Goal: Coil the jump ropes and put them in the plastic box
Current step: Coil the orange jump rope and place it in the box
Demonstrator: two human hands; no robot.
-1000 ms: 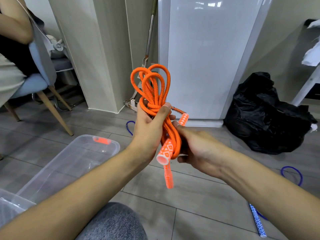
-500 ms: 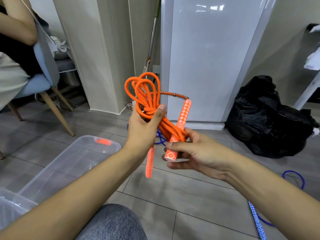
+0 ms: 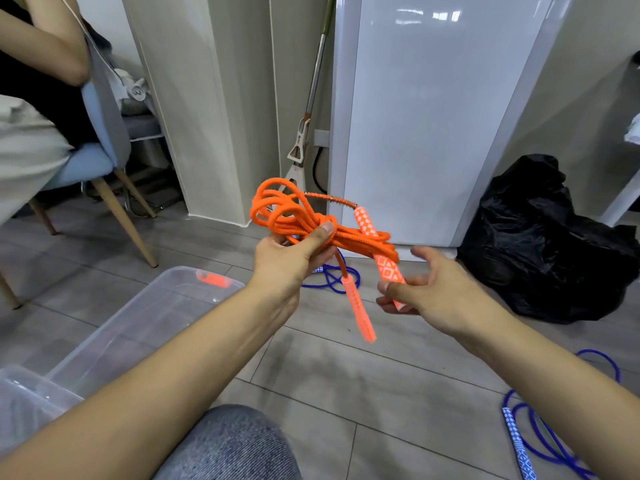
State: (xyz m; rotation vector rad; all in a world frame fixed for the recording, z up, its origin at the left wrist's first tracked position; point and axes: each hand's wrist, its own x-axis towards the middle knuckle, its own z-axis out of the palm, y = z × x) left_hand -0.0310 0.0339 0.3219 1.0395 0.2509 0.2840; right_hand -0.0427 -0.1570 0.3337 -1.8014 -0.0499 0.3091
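My left hand (image 3: 294,261) grips the coiled orange jump rope (image 3: 311,225) at chest height above the floor, thumb pressed over the bundle. My right hand (image 3: 433,289) pinches one patterned handle (image 3: 386,268). The clear plastic box (image 3: 145,317) lies lower left, near my left forearm.

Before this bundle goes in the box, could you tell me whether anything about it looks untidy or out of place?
The coiled orange jump rope, gripped by the left hand, is not tidy: one orange handle dangles free below it, and the other patterned orange handle sticks out toward the right hand. A blue jump rope lies uncoiled on the floor.
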